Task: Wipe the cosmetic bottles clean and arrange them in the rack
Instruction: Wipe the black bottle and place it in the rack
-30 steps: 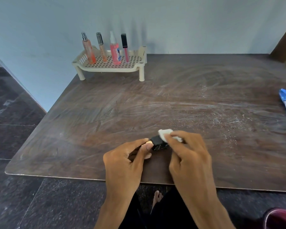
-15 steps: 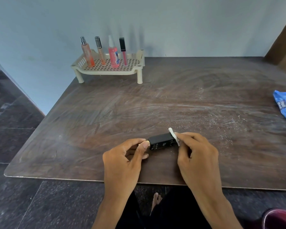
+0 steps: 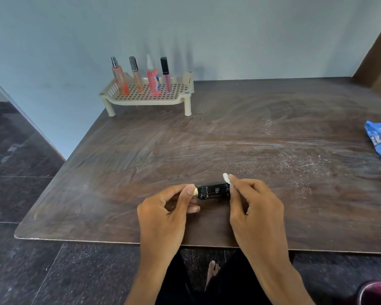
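Dark wooden bench (image 3: 229, 137), dusty, against a pale blue wall (image 3: 229, 29).
Your left hand (image 3: 163, 214) pinches the small black cosmetic bottle's (image 3: 212, 191) gold end; your right hand (image 3: 254, 205) presses a white wipe (image 3: 226, 178) on its other end.

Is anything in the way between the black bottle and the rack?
Nothing visible: only bare table lies between the black bottle and the rack, and the rack's right end, beside four standing bottles, looks free.

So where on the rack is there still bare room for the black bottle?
The rack has bare grid right of the lip gloss, up to its right post, and along the front edge. The left and middle are crowded with four upright bottles. The black bottle lies in both hands.
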{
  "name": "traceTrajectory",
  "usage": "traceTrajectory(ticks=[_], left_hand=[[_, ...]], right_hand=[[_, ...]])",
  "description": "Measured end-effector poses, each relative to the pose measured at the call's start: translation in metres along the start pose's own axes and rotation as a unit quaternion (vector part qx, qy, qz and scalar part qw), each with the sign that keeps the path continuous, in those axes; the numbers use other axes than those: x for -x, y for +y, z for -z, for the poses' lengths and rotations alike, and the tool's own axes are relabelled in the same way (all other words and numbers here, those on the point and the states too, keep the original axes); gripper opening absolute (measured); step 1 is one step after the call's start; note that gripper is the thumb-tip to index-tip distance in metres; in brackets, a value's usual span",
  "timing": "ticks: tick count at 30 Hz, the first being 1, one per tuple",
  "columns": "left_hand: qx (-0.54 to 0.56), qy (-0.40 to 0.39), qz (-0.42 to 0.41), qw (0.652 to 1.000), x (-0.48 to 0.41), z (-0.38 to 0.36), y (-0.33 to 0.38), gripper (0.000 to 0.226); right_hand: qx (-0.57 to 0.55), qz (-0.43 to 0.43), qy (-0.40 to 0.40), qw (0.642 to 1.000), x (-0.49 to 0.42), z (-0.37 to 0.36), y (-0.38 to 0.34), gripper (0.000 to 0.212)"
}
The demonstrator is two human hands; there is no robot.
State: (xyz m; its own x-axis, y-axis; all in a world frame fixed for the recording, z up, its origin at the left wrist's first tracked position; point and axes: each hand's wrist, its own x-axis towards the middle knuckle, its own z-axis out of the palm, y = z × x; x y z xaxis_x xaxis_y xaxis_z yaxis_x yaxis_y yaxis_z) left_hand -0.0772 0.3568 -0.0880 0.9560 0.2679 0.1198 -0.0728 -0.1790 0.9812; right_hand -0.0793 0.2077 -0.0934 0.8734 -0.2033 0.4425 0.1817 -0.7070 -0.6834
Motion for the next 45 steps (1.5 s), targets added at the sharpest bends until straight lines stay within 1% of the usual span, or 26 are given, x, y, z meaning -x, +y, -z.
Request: traceTrajectory(ticks=[2,5,9,11,14,19,21,23,27,30,33,35,39,42,45], left_hand=[[0.004,0.009,0.005,1.000,0.000,-0.001,0.000,0.014],[0.013,0.019,0.011,1.000,0.000,-0.003,0.001,0.014],[0.015,0.012,0.020,1.000,-0.001,-0.002,-0.001,0.013],[0.014,0.009,0.023,1.000,-0.001,-0.001,-0.001,0.012],[0.012,0.012,0.028,0.999,-0.001,0.001,-0.002,0.012],[0.005,0.018,0.025,1.000,-0.001,0.000,-0.002,0.014],[-0.002,0.015,0.023,1.000,-0.001,0.000,-0.002,0.014],[0.003,0.014,0.024,1.000,-0.001,0.000,-0.001,0.013],[0.002,0.005,0.025,1.000,-0.001,0.001,-0.001,0.011],[0.005,0.007,0.030,1.000,-0.001,0.001,-0.002,0.010],[0.001,0.016,0.030,0.999,-0.001,0.000,-0.002,0.012],[0.003,0.013,0.029,0.999,-0.002,0.000,-0.002,0.014],[0.023,-0.002,0.035,0.999,-0.002,0.001,-0.001,0.021],[0.038,-0.024,0.045,0.998,-0.002,0.003,-0.002,0.017],[0.068,-0.057,0.058,0.994,-0.003,0.006,0.001,0.015]], right_hand=[[0.018,0.025,0.018,0.999,0.004,-0.003,0.001,0.034],[0.030,0.057,0.037,0.997,0.008,-0.007,-0.002,0.032],[0.017,0.117,0.023,0.993,0.017,-0.017,-0.023,0.026],[0.016,0.135,0.005,0.991,0.021,-0.022,-0.032,0.025],[0.000,0.124,-0.006,0.992,0.018,-0.018,-0.027,0.023],[0.028,0.045,0.007,0.999,0.001,0.000,0.001,0.026],[0.044,0.054,0.011,0.997,-0.001,0.000,0.000,0.025],[0.049,0.082,0.013,0.995,0.003,-0.004,-0.010,0.024],[0.043,0.143,-0.016,0.989,0.013,-0.017,-0.035,0.018],[0.025,0.134,-0.018,0.990,0.009,-0.015,-0.029,0.019],[0.046,0.091,-0.009,0.995,0.000,-0.002,-0.009,0.024],[0.058,0.083,-0.003,0.995,-0.006,0.004,-0.002,0.025],[0.057,0.136,-0.017,0.989,-0.004,0.000,-0.005,0.027],[0.035,0.149,-0.036,0.988,-0.002,-0.005,-0.014,0.031],[-0.001,0.155,-0.046,0.987,-0.001,-0.008,-0.023,0.026]])
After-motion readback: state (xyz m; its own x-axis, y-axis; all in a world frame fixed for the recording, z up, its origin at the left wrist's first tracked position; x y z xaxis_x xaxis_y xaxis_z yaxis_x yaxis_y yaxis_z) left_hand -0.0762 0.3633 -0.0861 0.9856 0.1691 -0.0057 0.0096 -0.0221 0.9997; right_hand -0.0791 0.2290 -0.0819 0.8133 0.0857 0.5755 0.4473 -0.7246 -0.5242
